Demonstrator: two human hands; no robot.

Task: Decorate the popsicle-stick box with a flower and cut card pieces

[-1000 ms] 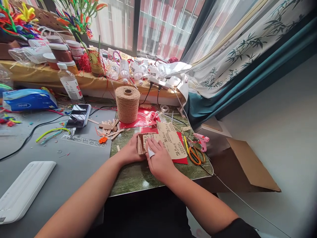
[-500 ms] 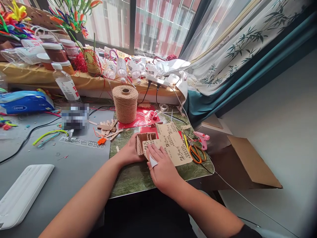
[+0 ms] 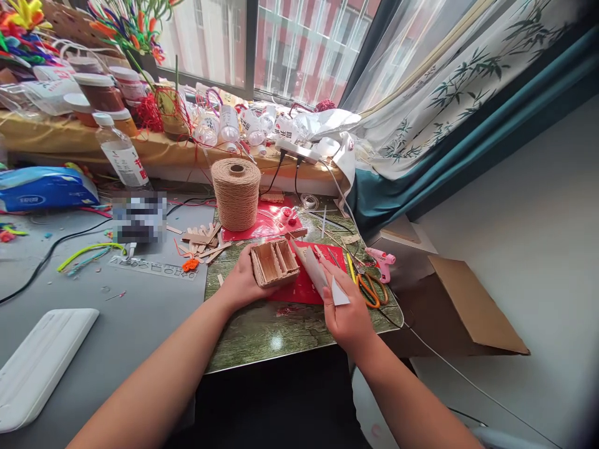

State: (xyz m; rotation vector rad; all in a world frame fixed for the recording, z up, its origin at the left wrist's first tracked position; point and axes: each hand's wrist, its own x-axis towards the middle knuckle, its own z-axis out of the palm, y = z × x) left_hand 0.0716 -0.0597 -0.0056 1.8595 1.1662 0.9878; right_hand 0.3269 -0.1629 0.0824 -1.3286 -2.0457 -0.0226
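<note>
My left hand (image 3: 243, 282) is closed around a small wooden box (image 3: 274, 262) built of thin sticks, tipped so its open compartments face me. My right hand (image 3: 347, 310) grips a brown printed sheet of sandpaper (image 3: 317, 270), lifted on edge to the right of the box; a white bit (image 3: 339, 292) shows at the fingers. Both are over a red sheet (image 3: 309, 285) on a green mat (image 3: 290, 330).
A big spool of jute twine (image 3: 236, 194) stands behind the box, loose wooden sticks (image 3: 204, 241) to its left. Orange-handled scissors (image 3: 369, 288) and a pink glue gun (image 3: 382, 262) lie right. A blurred phone (image 3: 139, 216), bottles (image 3: 120, 156) and an open cardboard box (image 3: 461, 312) surround.
The sandpaper lay flat over the box under my right hand; now my right hand has lifted it off to the right, and my left hand has tipped the box up.
</note>
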